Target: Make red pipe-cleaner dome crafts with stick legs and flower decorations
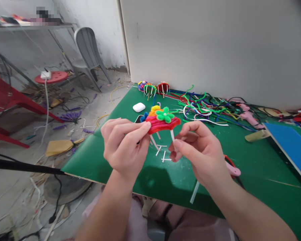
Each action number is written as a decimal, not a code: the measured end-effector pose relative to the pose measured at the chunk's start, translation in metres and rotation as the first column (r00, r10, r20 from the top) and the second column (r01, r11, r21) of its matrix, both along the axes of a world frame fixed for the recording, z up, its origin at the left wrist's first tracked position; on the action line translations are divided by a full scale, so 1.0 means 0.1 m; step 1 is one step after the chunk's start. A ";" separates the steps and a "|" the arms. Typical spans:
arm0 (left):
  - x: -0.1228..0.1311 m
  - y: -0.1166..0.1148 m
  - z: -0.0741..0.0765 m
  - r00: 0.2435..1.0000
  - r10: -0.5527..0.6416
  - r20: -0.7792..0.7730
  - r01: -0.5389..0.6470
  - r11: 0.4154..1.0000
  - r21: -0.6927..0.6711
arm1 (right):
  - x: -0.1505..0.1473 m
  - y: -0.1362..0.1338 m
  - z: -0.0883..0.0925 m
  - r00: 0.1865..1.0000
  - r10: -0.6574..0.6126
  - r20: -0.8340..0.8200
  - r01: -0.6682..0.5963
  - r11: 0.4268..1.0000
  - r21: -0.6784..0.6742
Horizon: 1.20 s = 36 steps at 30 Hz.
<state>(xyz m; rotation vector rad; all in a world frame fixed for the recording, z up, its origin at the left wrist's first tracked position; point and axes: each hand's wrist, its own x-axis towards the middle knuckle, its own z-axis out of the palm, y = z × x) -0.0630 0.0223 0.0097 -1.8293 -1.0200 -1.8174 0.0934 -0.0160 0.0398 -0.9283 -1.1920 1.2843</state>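
Note:
Between thumb and fingers, my left hand [126, 144] grips a small fuzzy craft piece [163, 124] of red and pink pipe cleaner, raised over the table. A green flower and bits of yellow, orange and blue sit on it. White strips [172, 134] hang from its underside. The thumb and fingers of my right hand [198, 147] pinch the strip at the right end. Loose short white strips [164, 156] lie on the green table [150, 184] below. Scissors with pink and red handles [232, 167] lie partly behind my right wrist.
Finished-looking pipe-cleaner pieces [149, 89] stand at the far edge near a white case [138, 107]. Tangled pipe cleaners [203, 103] and pink glue guns [249, 118] lie at the back right. A blue board [291, 144] is on the right; a red stool [52, 77] stands left.

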 end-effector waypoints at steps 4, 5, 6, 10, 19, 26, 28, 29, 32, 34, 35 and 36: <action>-0.02 0.06 0.02 1.000 -0.026 0.000 0.026 0.994 0.107 | 0.06 -0.04 -0.04 0.998 0.028 -0.048 -0.031 0.998 -0.051; -0.02 0.07 0.03 0.999 -0.033 -0.005 0.033 0.991 0.132 | 0.09 -0.04 -0.05 0.998 0.021 -0.052 -0.025 0.997 -0.068; -0.01 0.08 0.03 0.999 -0.042 -0.014 0.044 0.988 0.150 | 0.12 -0.04 -0.07 0.999 0.005 -0.052 -0.010 0.996 -0.087; 0.06 0.07 0.02 0.995 -0.092 -0.042 0.097 0.980 0.175 | 0.31 0.04 -0.19 0.996 -0.028 -0.083 0.014 0.984 -0.175; 0.29 0.05 -0.14 0.968 -0.222 -0.119 0.236 0.963 0.129 | 0.54 0.16 -0.36 0.877 0.119 -0.466 -0.295 0.898 -0.326; 0.36 0.08 -0.23 0.965 -0.236 -0.112 0.246 0.966 0.084 | 0.61 0.16 -0.39 0.780 0.135 -0.611 -0.420 0.837 -0.351; 0.36 0.08 -0.25 0.965 -0.239 -0.106 0.248 0.966 0.078 | 0.61 0.17 -0.40 0.760 0.149 -0.632 -0.454 0.818 -0.353; 0.37 0.09 -0.26 0.966 -0.239 -0.103 0.247 0.966 0.074 | 0.60 0.17 -0.41 0.758 0.149 -0.635 -0.458 0.815 -0.356; 0.38 0.10 -0.30 0.969 -0.228 -0.099 0.232 0.972 0.027 | 0.59 0.19 -0.42 0.765 0.104 -0.635 -0.425 0.823 -0.378; 0.39 0.11 -0.32 0.968 -0.227 -0.104 0.224 0.974 -0.040 | 0.59 0.20 -0.43 0.767 0.061 -0.638 -0.395 0.830 -0.395; 0.38 0.12 -0.33 0.966 -0.235 -0.112 0.227 0.971 -0.078 | 0.59 0.21 -0.43 0.766 0.040 -0.641 -0.379 0.834 -0.401; 0.37 0.13 -0.34 0.961 -0.249 -0.121 0.235 0.965 -0.117 | 0.60 0.22 -0.44 0.764 0.018 -0.644 -0.361 0.840 -0.405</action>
